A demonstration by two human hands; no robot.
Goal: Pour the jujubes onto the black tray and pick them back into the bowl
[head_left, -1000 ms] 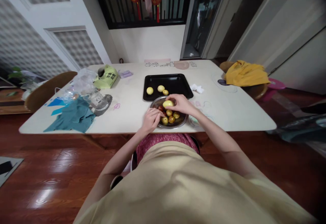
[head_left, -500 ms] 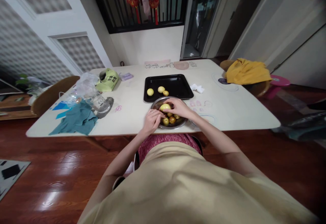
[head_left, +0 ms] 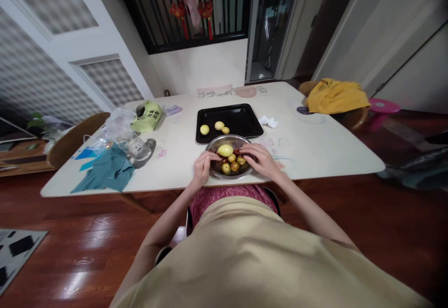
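Observation:
A shiny metal bowl stands at the front edge of the table, in front of me. In it lie a large pale yellow oval fruit, several smaller yellow-brown round fruits and some dark red-brown pieces. My left hand is at the bowl's left rim, its fingers stretched over the edge and their tips near the fruit. At the right side, my right hand reaches over the rim with thumb and fingers apart. No fruit shows in either hand.
Behind the bowl lies a black tray with three yellow fruits. A crumpled white tissue is right of it. On the left are a teal cloth, clear plastic and a green package. A yellow cloth hangs over a chair.
My right hand has let go of the large yellow fruit, which now rests in the bowl, and moved right to the rim. My left hand has drawn back slightly left.

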